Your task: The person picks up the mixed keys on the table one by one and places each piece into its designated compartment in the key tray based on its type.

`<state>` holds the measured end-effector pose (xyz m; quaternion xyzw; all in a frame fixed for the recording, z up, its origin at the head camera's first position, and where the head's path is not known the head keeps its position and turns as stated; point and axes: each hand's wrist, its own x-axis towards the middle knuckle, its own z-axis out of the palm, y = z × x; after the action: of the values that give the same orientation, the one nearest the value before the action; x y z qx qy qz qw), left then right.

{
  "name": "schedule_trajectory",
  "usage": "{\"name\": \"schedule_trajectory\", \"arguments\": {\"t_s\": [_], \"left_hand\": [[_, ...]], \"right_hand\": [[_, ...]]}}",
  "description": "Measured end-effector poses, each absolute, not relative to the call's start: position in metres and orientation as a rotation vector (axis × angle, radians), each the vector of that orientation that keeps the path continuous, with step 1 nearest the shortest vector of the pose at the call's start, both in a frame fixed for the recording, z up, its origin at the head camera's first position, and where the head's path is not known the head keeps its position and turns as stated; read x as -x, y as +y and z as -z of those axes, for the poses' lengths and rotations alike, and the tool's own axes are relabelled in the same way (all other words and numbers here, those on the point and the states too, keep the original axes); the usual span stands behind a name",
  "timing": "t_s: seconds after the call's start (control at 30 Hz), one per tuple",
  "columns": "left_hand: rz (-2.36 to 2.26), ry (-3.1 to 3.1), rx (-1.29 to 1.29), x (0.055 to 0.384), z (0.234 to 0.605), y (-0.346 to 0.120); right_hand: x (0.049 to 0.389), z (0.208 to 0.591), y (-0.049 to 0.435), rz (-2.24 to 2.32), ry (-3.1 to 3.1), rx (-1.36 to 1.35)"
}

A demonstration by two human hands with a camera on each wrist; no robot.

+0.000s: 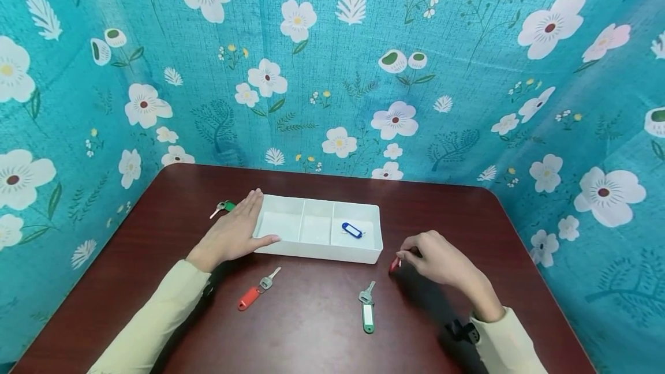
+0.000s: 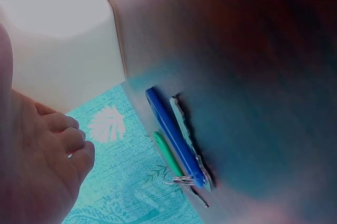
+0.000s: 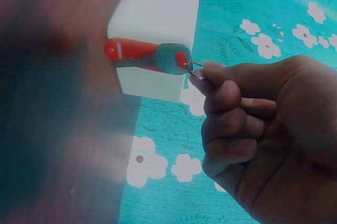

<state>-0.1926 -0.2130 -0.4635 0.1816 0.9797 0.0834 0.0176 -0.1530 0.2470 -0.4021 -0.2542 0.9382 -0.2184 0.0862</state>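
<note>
A white three-compartment tray [image 1: 317, 251] stands on the table, a blue-tagged key [image 1: 352, 230] lying in its right compartment. My left hand [image 1: 231, 232] rests against the tray's left end, fingers straight and thumb over the front wall. Just right of the tray, my right hand [image 1: 441, 258] pinches the metal ring of a red-tagged key [image 3: 139, 53] between thumb and fingertips; key and tag hang from it. Left of the tray lie a green-tagged key [image 1: 224, 206] and a second blue-tagged key [image 2: 176, 134], which my left hand hides in the head view.
In front of the tray, another red-tagged key [image 1: 254, 294] lies left of centre on the dark wooden table [image 1: 306, 328]. A green-tagged key [image 1: 367, 310] lies nearer its right end. Blue flowered cloth [image 1: 332, 85] hangs behind and at both sides.
</note>
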Motion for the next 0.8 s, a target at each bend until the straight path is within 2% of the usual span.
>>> {"name": "schedule_trajectory", "arguments": {"t_s": [0.8], "left_hand": [[-0.265,3.056,-0.564,0.192,0.464,-0.212]], "right_hand": [[0.154,0.38,0.237,0.654,2.801,0.796]]}}
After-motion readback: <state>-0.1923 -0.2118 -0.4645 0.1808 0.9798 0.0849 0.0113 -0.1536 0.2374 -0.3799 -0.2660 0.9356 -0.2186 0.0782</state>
